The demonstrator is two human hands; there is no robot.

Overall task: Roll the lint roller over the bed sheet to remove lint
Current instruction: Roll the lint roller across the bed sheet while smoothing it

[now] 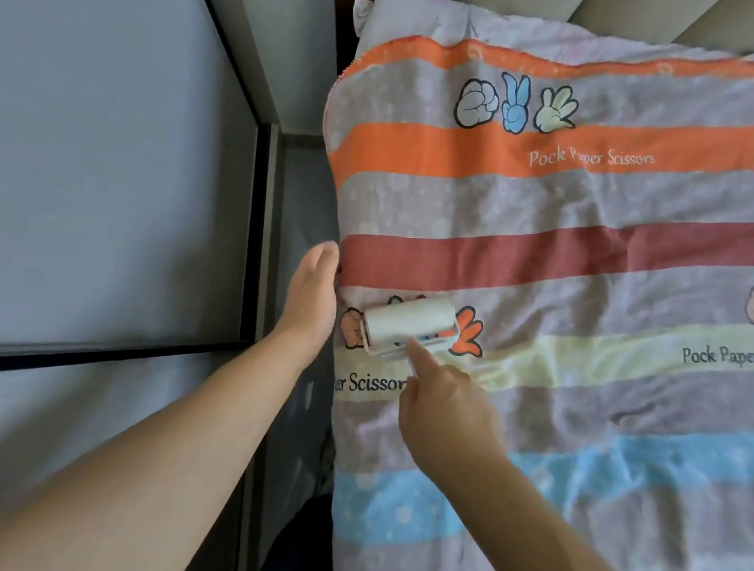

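The bed sheet (pixel 588 263) under the lint roller (pixel 408 324) reads "Pock Paper Scissors".

Left hand (pixel 313 294) reaches forward, fingers straight and together — right hand (pixel 447 408) grips the lint roller (pixel 408 327), forefinger stretched out onto it.

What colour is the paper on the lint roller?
White paper on the lint roller; head view shows best.

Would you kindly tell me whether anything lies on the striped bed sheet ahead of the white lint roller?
Nothing visible does. The white lint roller, held by the right hand, sits on the striped fabric bed sheet near its left edge; beyond it are only shallow wrinkles. The left hand rests at that edge, beside the roller.
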